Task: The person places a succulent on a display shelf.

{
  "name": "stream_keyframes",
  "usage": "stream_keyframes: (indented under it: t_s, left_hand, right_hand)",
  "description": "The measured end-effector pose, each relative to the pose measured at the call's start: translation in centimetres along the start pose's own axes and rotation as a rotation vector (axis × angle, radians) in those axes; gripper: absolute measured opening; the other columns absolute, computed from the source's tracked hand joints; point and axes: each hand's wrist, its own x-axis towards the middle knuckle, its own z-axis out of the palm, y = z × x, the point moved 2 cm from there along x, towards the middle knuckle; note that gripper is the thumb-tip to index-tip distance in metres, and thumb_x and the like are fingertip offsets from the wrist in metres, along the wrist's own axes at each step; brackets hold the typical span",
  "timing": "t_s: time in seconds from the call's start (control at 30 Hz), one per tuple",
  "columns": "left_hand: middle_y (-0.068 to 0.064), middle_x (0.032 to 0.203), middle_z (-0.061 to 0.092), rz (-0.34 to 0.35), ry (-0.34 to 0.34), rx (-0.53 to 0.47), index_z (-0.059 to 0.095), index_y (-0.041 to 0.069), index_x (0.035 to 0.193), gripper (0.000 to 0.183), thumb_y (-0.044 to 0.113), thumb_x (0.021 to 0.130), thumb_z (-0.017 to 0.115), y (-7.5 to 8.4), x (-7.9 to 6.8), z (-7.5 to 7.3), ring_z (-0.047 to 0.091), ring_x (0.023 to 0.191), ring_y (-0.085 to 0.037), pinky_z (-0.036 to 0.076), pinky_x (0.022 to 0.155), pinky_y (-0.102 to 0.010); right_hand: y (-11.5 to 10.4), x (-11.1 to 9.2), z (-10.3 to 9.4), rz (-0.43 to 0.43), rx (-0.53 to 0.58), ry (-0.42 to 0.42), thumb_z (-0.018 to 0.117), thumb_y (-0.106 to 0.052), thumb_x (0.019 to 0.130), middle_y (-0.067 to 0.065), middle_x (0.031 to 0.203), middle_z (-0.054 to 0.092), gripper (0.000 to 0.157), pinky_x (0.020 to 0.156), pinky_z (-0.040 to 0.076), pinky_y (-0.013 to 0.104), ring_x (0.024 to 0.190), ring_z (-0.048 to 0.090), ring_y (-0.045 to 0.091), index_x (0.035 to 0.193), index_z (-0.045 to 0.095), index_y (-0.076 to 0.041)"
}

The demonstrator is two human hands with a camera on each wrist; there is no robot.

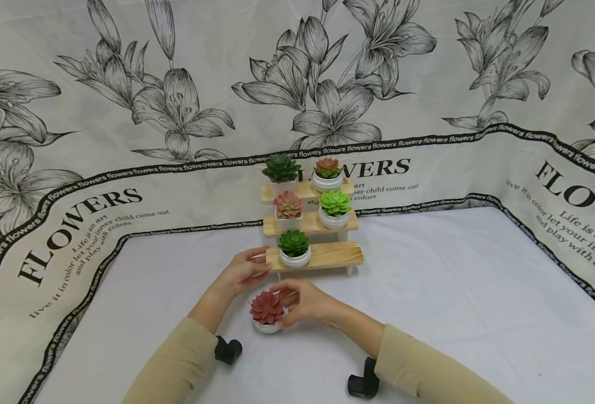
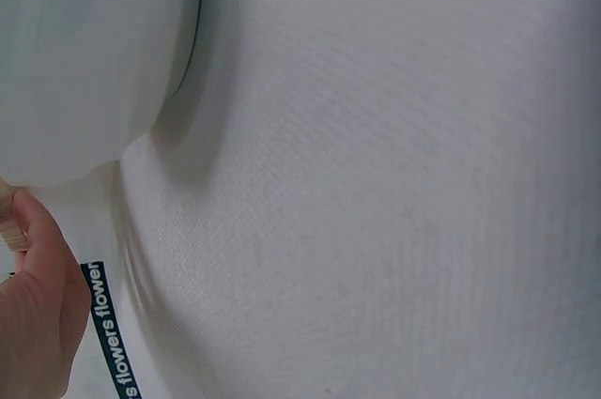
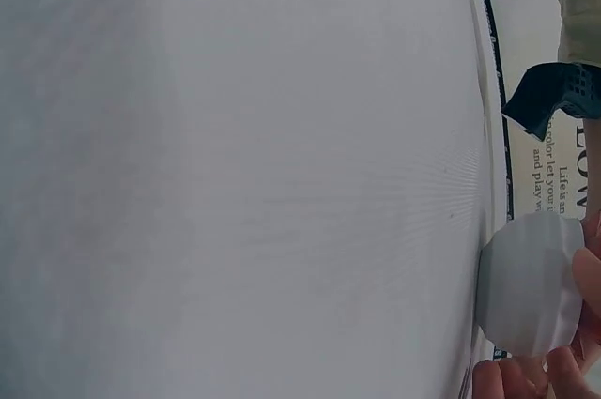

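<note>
A red potted succulent in a round white pot stands on the white cloth in front of a three-step wooden plant stand. My right hand holds its pot from the right, thumb and fingers around it. In the right wrist view, the white pot has fingers on it. My left hand grips the left end of the stand's lowest board. The left wrist view has the fingertips on the wood's edge, with a white pot large in the foreground.
On the lowest board sits a green succulent. A pink succulent and a bright green one share the middle board; a dark green one and an orange-red one top the stand. Flower-printed cloth hangs behind.
</note>
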Motion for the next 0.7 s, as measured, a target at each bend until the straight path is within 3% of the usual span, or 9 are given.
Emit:
stream_keyframes:
  t_s: [0.27, 0.7]
  left_hand:
    - [-0.027, 0.136, 0.041, 0.011, -0.005, -0.009, 0.036, -0.002, 0.14, 0.055, -0.01, 0.088, 0.052, -0.02, -0.02, -0.05, 0.055, 0.088, -0.013, 0.048, 0.076, -0.024]
    - [-0.027, 0.136, 0.04, 0.018, -0.021, -0.008, 0.034, -0.004, 0.14, 0.056, -0.01, 0.088, 0.053, 0.05, -0.12, -0.02, 0.056, 0.085, -0.012, 0.048, 0.08, -0.027]
  right_hand:
    - [-0.02, 0.59, 0.61, -0.03, -0.006, -0.064, 0.076, 0.01, 0.064, 0.009, 0.107, 0.062, 0.061, 0.08, 0.049, 0.026, 0.091, 0.057, 0.014, 0.12, 0.054, 0.004]
    - [-0.32, 0.71, 0.89, -0.007, -0.048, -0.064, 0.078, 0.008, 0.064, 0.002, 0.103, 0.062, 0.058, 0.08, 0.046, 0.025, 0.092, 0.055, 0.012, 0.118, 0.058, -0.001]
